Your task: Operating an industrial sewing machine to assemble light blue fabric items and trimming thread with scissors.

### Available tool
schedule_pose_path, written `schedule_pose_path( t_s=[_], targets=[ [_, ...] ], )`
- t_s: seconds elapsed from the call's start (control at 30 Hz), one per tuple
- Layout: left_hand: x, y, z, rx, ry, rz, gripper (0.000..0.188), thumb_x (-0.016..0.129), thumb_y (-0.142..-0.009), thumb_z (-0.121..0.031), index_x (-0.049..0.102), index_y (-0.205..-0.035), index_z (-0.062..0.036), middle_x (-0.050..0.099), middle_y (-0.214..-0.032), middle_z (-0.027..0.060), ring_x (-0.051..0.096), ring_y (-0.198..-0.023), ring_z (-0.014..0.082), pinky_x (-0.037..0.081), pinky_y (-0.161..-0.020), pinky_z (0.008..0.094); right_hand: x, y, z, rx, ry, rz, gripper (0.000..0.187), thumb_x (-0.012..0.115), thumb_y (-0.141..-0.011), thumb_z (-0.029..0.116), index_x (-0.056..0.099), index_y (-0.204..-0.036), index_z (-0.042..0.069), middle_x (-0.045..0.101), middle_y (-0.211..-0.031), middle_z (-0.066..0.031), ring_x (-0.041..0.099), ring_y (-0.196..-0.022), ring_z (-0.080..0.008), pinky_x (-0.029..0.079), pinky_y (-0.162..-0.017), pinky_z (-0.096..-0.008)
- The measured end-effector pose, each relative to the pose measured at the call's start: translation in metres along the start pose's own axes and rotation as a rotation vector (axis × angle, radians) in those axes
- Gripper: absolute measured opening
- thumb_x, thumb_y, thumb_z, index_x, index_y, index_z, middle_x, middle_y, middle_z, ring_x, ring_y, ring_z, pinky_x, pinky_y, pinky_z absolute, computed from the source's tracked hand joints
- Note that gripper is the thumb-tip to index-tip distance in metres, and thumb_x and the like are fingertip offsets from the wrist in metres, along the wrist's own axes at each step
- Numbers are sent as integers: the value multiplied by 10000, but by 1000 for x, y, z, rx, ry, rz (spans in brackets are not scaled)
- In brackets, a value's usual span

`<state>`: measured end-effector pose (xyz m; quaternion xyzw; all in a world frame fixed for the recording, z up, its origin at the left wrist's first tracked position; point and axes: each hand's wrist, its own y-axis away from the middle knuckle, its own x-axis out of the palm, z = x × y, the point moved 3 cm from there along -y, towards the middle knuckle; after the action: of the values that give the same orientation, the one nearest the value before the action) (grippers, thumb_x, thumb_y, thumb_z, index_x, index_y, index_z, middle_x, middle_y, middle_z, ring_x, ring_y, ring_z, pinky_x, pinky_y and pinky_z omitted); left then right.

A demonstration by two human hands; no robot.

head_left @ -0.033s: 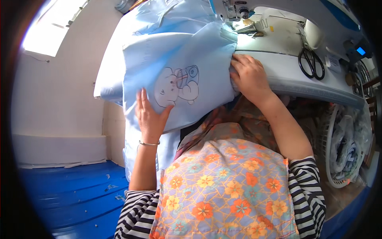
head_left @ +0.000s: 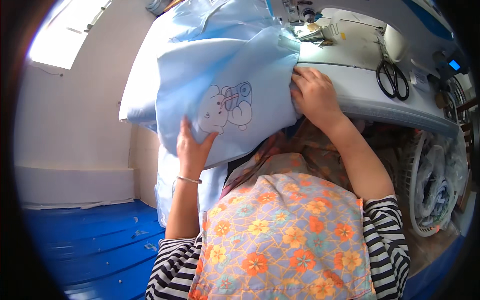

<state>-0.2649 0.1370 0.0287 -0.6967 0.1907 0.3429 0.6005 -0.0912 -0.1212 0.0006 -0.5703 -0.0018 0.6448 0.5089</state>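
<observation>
Light blue cloth [head_left: 185, 75] with a line drawing of a cartoon animal [head_left: 225, 107] lies over the sewing machine's bed and hangs toward my lap. My left hand [head_left: 194, 152] rests at the cloth's lower left, thumb and index finger apart on the fabric; its other fingers are partly hidden. At the right edge of the cloth, my right hand [head_left: 316, 95] bends its fingers over the border and grips it. The sewing machine [head_left: 302, 14] stands at the top, its needle area just beyond the cloth's upper right corner.
Black-handled scissors [head_left: 392, 80] lie on the machine table [head_left: 345, 85] beside a white cone [head_left: 396, 44]. Below right stands a white plastic basket [head_left: 414, 175] holding bags and cloth. Blue sheeting [head_left: 100, 245] covers the floor at left, by a pale wall [head_left: 75, 125].
My left hand's fingers have drawn together a little and shifted slightly right on the cloth. The cloth and its drawing sit slightly farther right. My right hand keeps its hold.
</observation>
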Motion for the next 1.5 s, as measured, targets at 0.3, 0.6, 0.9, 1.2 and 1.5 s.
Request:
schedule_pose_path(
  t_s=[0.3,0.6,0.9,1.2,1.5],
  targets=[
    [-70,-154,-33,410,104,38,247,688,-829,-174,551,-779,25,567,-726,207,542,-684,406,448,-620,430,-1,-26,14,742,-1265,142,308,550,-914,116,583,-1198,3,626,-1157,-118,600,-1049,-217,472,-914,-330],
    [-23,-263,-10,547,-196,31,177,638,-872,-216,666,-949,-58,659,-906,76,626,-882,300,502,-760,389,28,-22,33,112,-623,160,365,574,-888,176,576,-1210,5,481,-1348,-189,477,-1239,-283,400,-1030,-386],
    [-25,-289,-47,628,-8,-102,164,618,-878,-160,661,-993,-50,648,-899,91,626,-865,296,491,-765,378,86,-104,50,-276,-846,167,366,601,-880,188,608,-1208,26,608,-1215,-169,571,-1107,-259,450,-949,-383],
    [45,-277,28,501,-188,60,184,598,-887,-156,639,-1032,-49,637,-969,131,615,-905,344,489,-788,409,83,17,161,486,-1919,1282,644,582,-881,340,362,-1399,26,575,-1157,-168,660,-901,-286,565,-692,-373],
    [39,-271,13,429,41,29,171,595,-864,-93,653,-1019,-50,654,-965,116,629,-905,318,495,-809,382,127,-74,87,364,-1636,263,399,600,-900,165,518,-1276,56,592,-1179,-73,537,-1093,-154,414,-967,-309]
  ],
)
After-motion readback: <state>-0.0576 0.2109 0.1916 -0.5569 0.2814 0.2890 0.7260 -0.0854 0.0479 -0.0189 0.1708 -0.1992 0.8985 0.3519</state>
